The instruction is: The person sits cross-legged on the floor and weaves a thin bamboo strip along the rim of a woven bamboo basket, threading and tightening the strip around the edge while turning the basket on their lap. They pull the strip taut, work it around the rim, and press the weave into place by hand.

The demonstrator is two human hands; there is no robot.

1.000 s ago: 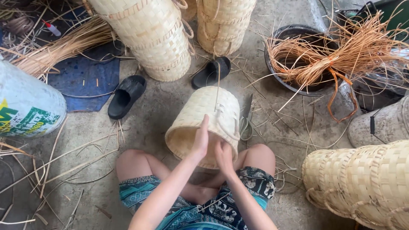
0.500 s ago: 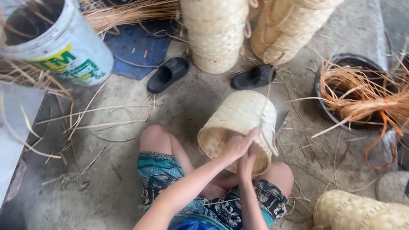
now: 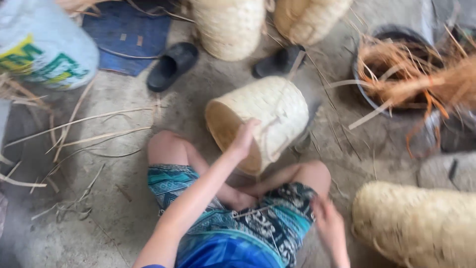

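Above the crossed legs, near the middle of the concrete floor (image 3: 124, 99), a woven basket (image 3: 263, 119) lies tipped on its side — light and springy, I judge, best gripped at the stiff rim. The left hand (image 3: 244, 139) clasps that rim; the right hand (image 3: 327, 226) hangs blurred — empty, it seems.

The floor (image 3: 114, 218) is rough grey concrete, dusty, with dry straw strips (image 3: 94, 134) scattered on it. A dark blue mat (image 3: 130, 35) lies at the top left, beside a big white bucket (image 3: 42, 47). Two black sandals (image 3: 172, 65) rest on the floor — one near the mat, the other further right. A dark basin (image 3: 377, 74) holds orange-brown fibres (image 3: 421, 74). Finished pale baskets (image 3: 421, 223) stand around. The light is soft daylight.
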